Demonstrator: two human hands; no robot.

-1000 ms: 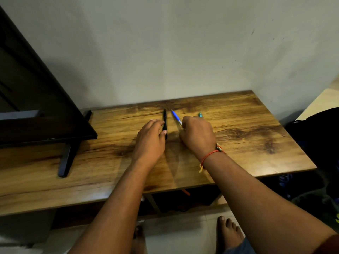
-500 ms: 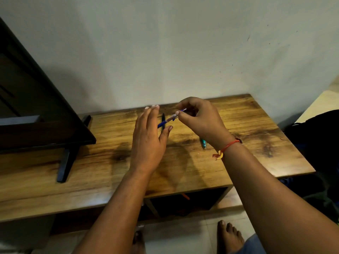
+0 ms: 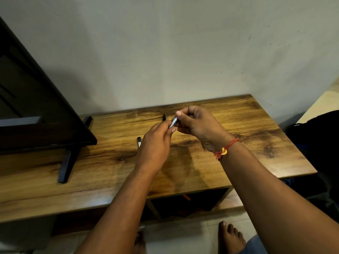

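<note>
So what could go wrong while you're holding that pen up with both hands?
1. The left hand and right hand hold the pen mostly by the fingertips, above the table. If the grip slips, the pen might drop, bounce and roll off the edge.
2. A black pen lies on the table just behind the left hand. A hand coming down could knock it away.
</note>
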